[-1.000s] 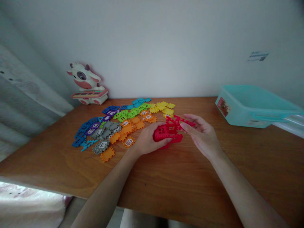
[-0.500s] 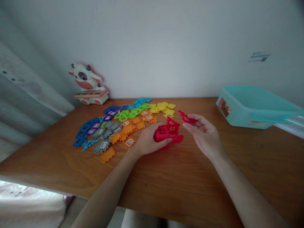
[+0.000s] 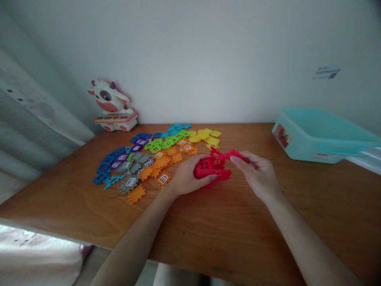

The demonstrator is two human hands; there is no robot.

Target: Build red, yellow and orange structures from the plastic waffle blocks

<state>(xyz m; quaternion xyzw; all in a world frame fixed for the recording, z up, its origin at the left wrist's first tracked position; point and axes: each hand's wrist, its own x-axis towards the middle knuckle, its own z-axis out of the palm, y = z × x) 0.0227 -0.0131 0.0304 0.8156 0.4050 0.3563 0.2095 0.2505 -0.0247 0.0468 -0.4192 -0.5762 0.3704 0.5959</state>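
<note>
My left hand (image 3: pixel 189 174) is wrapped round a red structure of joined building tiles (image 3: pixel 205 167), with toothed edges and window cut-outs. It sits low over the wooden table, its open side turned to the right. Between thumb and fingers, my right hand (image 3: pixel 257 169) pinches a red toothed tile (image 3: pixel 233 153). This tile lies at the upper right edge of the structure and appears to touch it; whether the teeth are locked together I cannot tell. My right fingers cover part of the tile, and the left palm hides the structure's left side.
Left of my hands, loose tiles lie sorted by colour: orange (image 3: pixel 160 162), grey (image 3: pixel 131 182), blue (image 3: pixel 107 165), green (image 3: pixel 157 145) and yellow (image 3: pixel 205 134). A toy cow with a keyboard (image 3: pixel 114 107) stands at the back left. A turquoise bin (image 3: pixel 315 137) is at the right on the wooden table (image 3: pixel 214 238).
My right hand has brought the red tile down and left, from apart to against the structure's upper edge. The left hand keeps its hold.
</note>
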